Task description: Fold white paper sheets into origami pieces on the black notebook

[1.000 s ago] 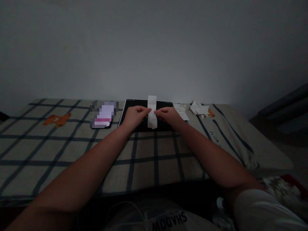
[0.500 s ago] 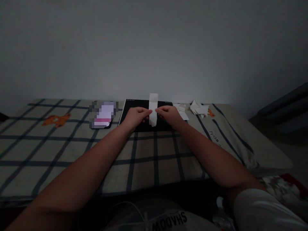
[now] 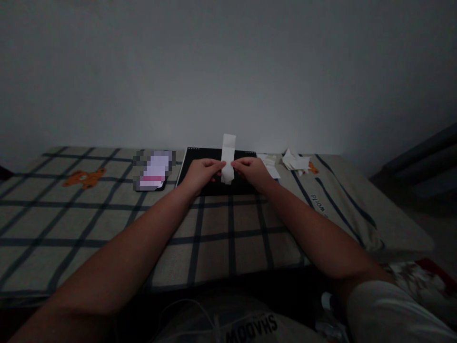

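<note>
A narrow white paper strip (image 3: 227,153) stands upright between my two hands, above a black board (image 3: 214,186) that lies on the checked bed cover. My left hand (image 3: 202,172) pinches the strip's left edge. My right hand (image 3: 251,171) pinches its right edge. The strip's top end rises above my fingers and its lower end hangs just below them.
A pile of folded white paper scraps (image 3: 294,161) lies right of the board. A pixelated phone-like object (image 3: 154,170) lies left of it. The checked bed cover (image 3: 107,214) has an orange bear print (image 3: 84,178). A plain wall stands behind.
The paper strip has shifted upward between my fingers, so more of it stands above my hands and less hangs below. My hands stayed in nearly the same place.
</note>
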{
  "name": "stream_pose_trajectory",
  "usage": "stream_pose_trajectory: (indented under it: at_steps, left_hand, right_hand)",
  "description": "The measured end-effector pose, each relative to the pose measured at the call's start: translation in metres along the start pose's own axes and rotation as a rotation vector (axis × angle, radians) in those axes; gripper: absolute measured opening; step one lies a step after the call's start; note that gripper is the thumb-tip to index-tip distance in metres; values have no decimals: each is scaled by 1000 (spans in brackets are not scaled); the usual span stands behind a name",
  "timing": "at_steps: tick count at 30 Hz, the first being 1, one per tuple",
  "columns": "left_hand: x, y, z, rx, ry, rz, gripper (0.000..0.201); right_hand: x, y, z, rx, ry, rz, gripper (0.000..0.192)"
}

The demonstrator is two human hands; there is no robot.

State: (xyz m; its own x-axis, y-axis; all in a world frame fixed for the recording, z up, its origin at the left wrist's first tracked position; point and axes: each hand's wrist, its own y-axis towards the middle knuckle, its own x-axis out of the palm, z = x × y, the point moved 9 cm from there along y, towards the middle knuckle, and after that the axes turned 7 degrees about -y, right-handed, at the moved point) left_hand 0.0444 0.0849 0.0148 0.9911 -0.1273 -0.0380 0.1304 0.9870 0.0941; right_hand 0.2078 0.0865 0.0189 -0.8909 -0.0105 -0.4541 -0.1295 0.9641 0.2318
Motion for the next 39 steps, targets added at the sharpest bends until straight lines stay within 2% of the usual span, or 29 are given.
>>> stream_pose_trajectory:
  at_steps: [4,13,18,23,28,33,39]
  left_hand:
    - [4,-1,-5,-48,0,-41,31]
    - [-5,1,-1,18,78,40,30]
    - [-6,0,-1,21,84,59,29]
    - [0,0,-4,-35,-14,5,28]
    - [7,-2,-7,-76,12,-62,28]
    - [-2,0,-5,-4,67,3,30]
    - [-7,0,-1,29,109,46,31]
  right_hand:
    - [-1,2,2,-3,1,-1,34]
    - [4,-1,3,46,17,-44,36]
    - [4,-2,-1,18,-37,-32,32]
    - [-1,-3,-8,-23,-109,1,33]
    - [-3,0,-4,-20,-84,22,36]
    - [-1,1,2,27,-31,22,38]
    - [5,-2,-1,18,-32,-54,35]
